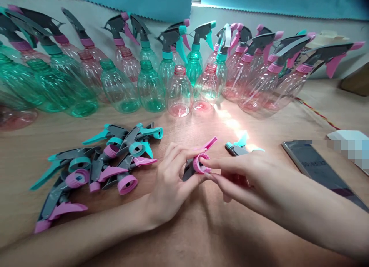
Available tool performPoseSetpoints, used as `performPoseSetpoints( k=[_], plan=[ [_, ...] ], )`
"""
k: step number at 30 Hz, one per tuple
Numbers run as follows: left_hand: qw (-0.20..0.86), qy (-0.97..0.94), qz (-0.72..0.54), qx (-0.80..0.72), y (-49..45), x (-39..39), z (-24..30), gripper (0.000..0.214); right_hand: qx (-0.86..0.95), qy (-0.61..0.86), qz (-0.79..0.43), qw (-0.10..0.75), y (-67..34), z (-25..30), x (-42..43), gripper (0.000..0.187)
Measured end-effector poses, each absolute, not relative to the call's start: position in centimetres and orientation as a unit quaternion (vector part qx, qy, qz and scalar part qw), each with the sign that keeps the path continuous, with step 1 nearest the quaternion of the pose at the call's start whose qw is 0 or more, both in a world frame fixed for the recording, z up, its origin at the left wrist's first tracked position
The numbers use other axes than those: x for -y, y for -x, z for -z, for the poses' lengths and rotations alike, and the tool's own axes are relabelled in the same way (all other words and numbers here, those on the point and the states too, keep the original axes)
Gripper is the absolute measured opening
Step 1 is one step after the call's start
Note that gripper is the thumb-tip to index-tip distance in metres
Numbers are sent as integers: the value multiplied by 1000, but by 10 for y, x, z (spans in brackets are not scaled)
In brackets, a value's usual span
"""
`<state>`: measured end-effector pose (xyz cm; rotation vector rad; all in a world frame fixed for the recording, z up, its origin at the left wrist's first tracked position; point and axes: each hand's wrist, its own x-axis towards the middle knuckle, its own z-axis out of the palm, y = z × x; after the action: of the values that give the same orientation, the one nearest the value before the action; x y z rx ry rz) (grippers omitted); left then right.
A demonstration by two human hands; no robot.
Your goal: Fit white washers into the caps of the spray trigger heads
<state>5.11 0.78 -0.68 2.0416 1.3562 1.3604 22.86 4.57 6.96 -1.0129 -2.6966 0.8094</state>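
Note:
My left hand (170,178) is closed around a grey spray head with a pink collar and pink trigger (198,163), held just above the wooden table (201,228). My right hand (245,174) pinches the pink collar from the right with thumb and forefinger. A grey and teal spray head (238,146) lies just behind my right hand. To the left lies a pile of loose grey spray heads (106,163), some pink, some teal.
Several teal and pink plastic bottles (150,86) stand in rows along the back of the table, some open, some capped with sprayers. A phone (314,163) and a white box (348,138) lie at the right. A red-yellow cord (315,112) runs along the right side.

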Motion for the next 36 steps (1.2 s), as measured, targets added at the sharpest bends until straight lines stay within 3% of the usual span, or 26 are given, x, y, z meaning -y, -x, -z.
performPoseSetpoints(
  k=[8, 22, 36],
  plan=[
    [151, -743, -470, -452, -53, -8, 4, 23, 883, 336, -317, 78, -226, -74, -59, 17],
    [176, -747, -452, -455, -53, -10, 3, 18, 926, 317, -180, 93, -228, -71, -59, 20],
    [174, -752, -438, -461, -54, -11, 3, 20, 916, 327, -221, 66, -233, -64, -67, 18]
  ],
)
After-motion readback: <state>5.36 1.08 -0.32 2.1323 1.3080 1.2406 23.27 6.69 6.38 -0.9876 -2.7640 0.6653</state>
